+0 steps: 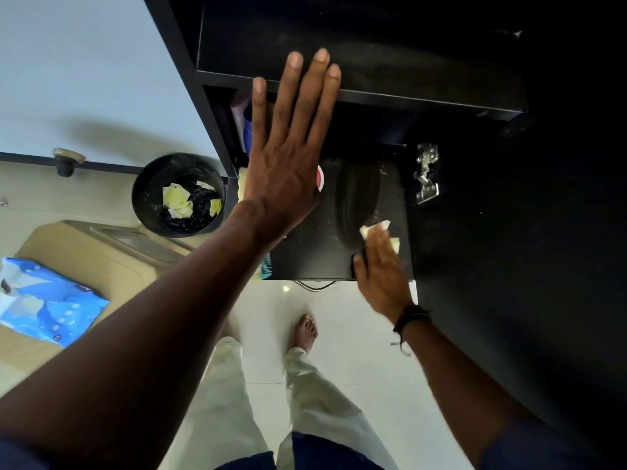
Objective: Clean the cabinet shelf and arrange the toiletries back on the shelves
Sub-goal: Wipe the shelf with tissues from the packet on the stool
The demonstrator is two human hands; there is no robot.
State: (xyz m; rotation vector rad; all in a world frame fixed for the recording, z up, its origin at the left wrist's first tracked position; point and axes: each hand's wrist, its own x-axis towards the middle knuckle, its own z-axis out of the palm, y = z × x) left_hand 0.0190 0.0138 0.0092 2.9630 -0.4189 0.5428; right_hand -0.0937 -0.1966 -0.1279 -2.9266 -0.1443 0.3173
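- Presently the cleaning step is in hand. The right hand (380,269) presses a wad of pale tissue (373,228) onto the lower shelf (315,245) of the black cabinet (185,62), near its front right corner.
- Tissue pokes out past the fingertips, but the hand is blurred. I cannot tell whether its fingers lie flat on the wad or curl round it.
- A dull curved streak (356,198) on the board just beyond the tissue looks like the track of a wipe. That suggests this shelf is only partly done.
- The left hand (288,154) is open, fingers straight and close together, with the tips over the front edge of the upper shelf (390,62). It reads as a brace for leaning in, though whether it touches cannot be told.
- Blue and lilac bottles (245,123) stand crowded against the cabinet's left wall, just under the upper shelf. They were probably kept aside so the board is free for wiping.
- A red-and-white round thing (320,179) shows at the edge of the left hand and is mostly hidden.
- A black bin (178,195) stands on the floor just beside the cabinet with crumpled tissues in it, handy for dropping a spent wad.
- A blue tissue pack (51,300) lies on a beige surface (101,259) to the left, near enough for a fresh sheet.
- By my reading, the putting back has not begun. A wide sweep leftward could knock whatever sits behind the left hand.
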